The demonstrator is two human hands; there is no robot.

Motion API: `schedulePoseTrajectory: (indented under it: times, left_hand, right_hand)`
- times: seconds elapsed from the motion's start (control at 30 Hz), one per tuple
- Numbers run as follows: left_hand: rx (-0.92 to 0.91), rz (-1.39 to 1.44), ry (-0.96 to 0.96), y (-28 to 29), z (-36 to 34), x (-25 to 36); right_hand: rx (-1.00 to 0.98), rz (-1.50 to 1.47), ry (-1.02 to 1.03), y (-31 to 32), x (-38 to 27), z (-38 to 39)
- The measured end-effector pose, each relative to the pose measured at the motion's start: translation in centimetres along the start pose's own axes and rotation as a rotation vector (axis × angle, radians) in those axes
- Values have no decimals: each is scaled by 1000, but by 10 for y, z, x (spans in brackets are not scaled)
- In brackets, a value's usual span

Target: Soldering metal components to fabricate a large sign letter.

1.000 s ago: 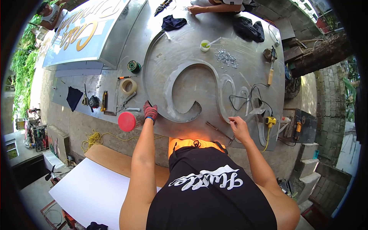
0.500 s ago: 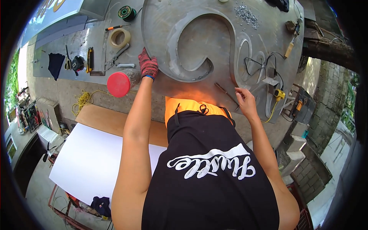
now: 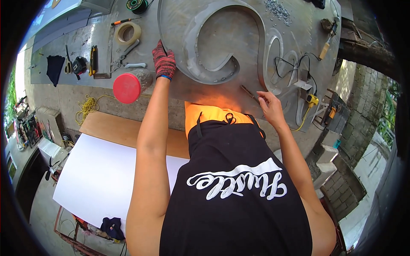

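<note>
A large curved metal band (image 3: pixel 189 70), standing on edge in a swirl shape, rests on the grey metal tabletop (image 3: pixel 299 23). My left hand (image 3: pixel 164 63), in a red-and-black knit glove, grips the band's outer left side. My right hand (image 3: pixel 270 106) is bare, its fingers loosely bent and apart by the band's lower right curve; whether the fingertips touch it is unclear. A thin dark rod (image 3: pixel 248 94) lies just left of those fingers. A red-lidded jar (image 3: pixel 127 88) stands beside my left wrist, with a pale tape roll (image 3: pixel 127 33) behind it.
Scissors (image 3: pixel 68 64), a tape measure (image 3: pixel 79 67) and a yellow cutter (image 3: pixel 92 60) lie at left. Metal bits (image 3: pixel 277 13), cables and a yellow power tool (image 3: pixel 311 100) are at right. A white sheet (image 3: pixel 98 179) on brown board lies below left; a tree trunk (image 3: pixel 363 64) is at far right.
The view has tilted, so the table and both hands sit higher in the picture and the people at the far side have left view. My gloved fingers now point further forward along the band.
</note>
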State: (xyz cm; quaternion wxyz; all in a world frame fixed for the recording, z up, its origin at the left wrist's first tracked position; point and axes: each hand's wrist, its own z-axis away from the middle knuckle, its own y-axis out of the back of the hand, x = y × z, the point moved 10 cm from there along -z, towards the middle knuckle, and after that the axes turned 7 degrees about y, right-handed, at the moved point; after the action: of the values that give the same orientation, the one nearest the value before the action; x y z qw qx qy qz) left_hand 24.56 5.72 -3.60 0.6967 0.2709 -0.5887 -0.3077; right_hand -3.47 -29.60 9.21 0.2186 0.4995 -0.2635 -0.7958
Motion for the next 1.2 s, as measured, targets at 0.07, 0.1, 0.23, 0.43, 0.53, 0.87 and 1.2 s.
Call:
schedulePoseTrajectory:
  times: [0.07,0.1,0.23,0.43,0.53,0.87,1.2]
  left_hand:
    - [22,13,17,2,2,-3]
    - [37,26,33,4,4,-6]
    - [1,17,61,3,5,-3]
    - [18,60,114,8,18,-16]
    - [2,125,187,9,19,-16]
    - [62,118,211,16,34,-34]
    - [-66,-91,320,10,78,-43]
  right_hand:
    - [-3,4,5,1,1,3]
    - [-11,9,9,1,2,4]
    - [-12,12,3,2,11,12]
    - [-2,9,43,5,10,11]
    - [43,-2,62,14,8,8]
    - [141,-64,66,20,41,35]
    - [158,-39,14,11,91,64]
